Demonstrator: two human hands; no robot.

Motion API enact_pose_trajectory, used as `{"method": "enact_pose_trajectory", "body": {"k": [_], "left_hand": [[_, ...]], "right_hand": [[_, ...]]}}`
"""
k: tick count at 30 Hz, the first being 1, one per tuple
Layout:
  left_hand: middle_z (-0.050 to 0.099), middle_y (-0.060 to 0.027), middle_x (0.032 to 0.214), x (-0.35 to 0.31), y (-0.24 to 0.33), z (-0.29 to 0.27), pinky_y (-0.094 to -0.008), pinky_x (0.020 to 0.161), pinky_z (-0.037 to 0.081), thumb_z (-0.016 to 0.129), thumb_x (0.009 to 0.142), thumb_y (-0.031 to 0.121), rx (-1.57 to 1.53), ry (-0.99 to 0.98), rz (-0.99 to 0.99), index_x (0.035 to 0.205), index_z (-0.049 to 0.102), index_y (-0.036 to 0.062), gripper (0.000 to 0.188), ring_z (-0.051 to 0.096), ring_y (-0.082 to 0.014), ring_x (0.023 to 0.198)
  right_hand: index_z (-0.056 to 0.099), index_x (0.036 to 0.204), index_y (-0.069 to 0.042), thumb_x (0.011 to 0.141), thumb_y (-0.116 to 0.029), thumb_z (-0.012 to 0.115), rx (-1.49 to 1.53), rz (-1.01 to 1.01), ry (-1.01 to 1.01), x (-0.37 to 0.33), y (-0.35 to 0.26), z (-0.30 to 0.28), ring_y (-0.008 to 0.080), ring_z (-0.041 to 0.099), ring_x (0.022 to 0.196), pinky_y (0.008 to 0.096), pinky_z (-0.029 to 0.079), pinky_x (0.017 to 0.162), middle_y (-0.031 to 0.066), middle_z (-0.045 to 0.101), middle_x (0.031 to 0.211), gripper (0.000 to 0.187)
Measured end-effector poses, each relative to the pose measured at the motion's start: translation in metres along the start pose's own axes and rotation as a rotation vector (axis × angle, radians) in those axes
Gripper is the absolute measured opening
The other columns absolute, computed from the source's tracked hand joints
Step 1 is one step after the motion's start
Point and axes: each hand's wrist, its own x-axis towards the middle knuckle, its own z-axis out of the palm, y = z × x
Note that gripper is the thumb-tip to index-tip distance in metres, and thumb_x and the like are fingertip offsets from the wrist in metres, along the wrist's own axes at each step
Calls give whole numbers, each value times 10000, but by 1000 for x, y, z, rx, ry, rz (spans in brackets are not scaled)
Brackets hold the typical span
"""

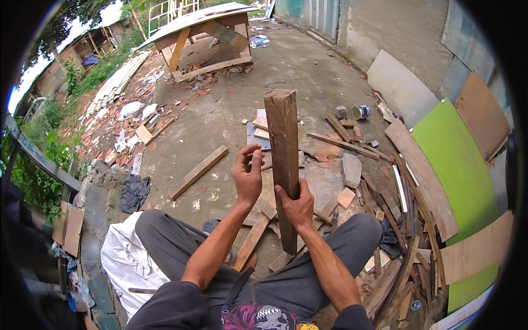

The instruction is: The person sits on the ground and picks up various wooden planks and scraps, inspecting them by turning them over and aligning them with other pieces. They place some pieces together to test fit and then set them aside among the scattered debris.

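Observation:
A long squared wooden beam [285, 143], dark brown and rough, stands nearly upright in front of me between my knees. My right hand [297, 204] is closed around its right side below the middle, with the thumb across the near face. Just left of the beam, apart from it, I hold up my left hand [247, 177]. Its fingers are curled in toward the thumb; whatever may be between them is too small or hidden to make out. Under the beam's lower end, more wooden pieces [254, 239] lie on the ground between my legs.
A loose plank [199, 172] lies ahead to the left. On the right are a grey stone block [351, 170], scrap wood [396, 275], an open can [361, 112] and leaning boards, one of them a green panel [448, 159]. A wooden frame structure [206, 44] stands farther off.

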Motion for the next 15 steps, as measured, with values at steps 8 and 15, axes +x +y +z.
{"method": "enact_pose_trajectory", "body": {"k": [8,15], "left_hand": [[644,-64,1063,24,70,-15,-242,722,531,733,889,112,54,-49,158,1106,626,21,258,640,-114,856],[675,-112,1011,17,69,-9,-259,633,590,770,831,66,231,-6,380,1042,694,-3,234,700,-159,806]], "right_hand": [[600,1049,-7,821,-248,788,71,36,-138,-12,-25,11,213,687,760,344,530,693,146,705,851,382],[592,1091,8,827,-252,780,86,22,-220,-16,-8,8,205,696,760,334,535,698,144,714,864,415]]}}
